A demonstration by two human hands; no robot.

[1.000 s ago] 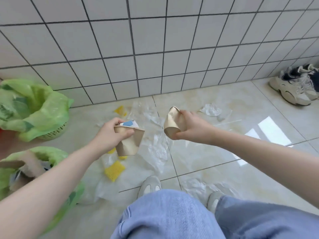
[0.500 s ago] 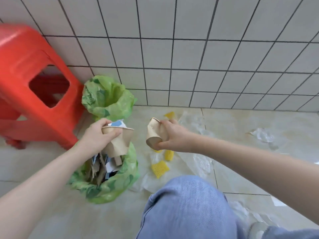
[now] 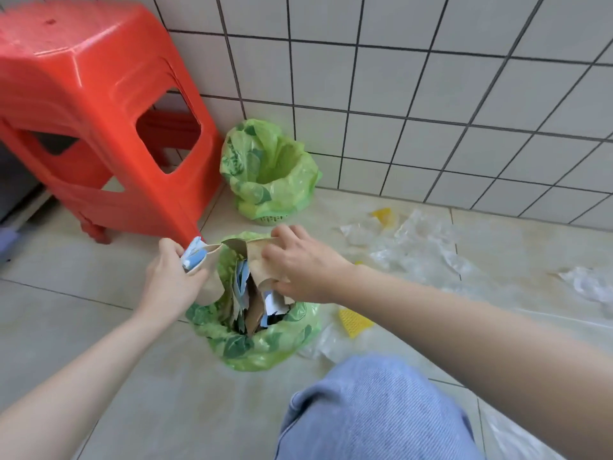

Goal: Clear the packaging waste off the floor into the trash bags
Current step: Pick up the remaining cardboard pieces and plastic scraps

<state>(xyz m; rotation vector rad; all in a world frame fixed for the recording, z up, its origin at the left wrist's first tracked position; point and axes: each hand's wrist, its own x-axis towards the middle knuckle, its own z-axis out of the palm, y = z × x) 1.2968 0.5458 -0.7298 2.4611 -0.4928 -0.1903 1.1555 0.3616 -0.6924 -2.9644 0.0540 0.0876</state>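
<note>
Two green trash bags stand on the floor. The near bag (image 3: 265, 346) is packed with brown and blue cardboard scraps. Over its mouth my left hand (image 3: 172, 280) grips a brown cardboard piece with a blue printed edge (image 3: 194, 257). My right hand (image 3: 298, 263) holds another brown cardboard piece (image 3: 255, 257) and pushes it down into that bag. The far bag (image 3: 268, 174) sits by the wall, its mouth wide and its inside hidden. Clear plastic wrap (image 3: 414, 247) and yellow scraps (image 3: 355, 322) lie on the floor to the right.
A red plastic stool (image 3: 99, 121) stands at the left, one leg almost touching the near bag. A white tiled wall (image 3: 431, 111) closes the back. My knee in blue jeans (image 3: 365, 410) fills the lower middle. More crumpled plastic (image 3: 590, 287) lies far right.
Both hands have moved left from above the littered floor to the near bag. The two cardboard pieces have come together over its mouth, the right one now going into it.
</note>
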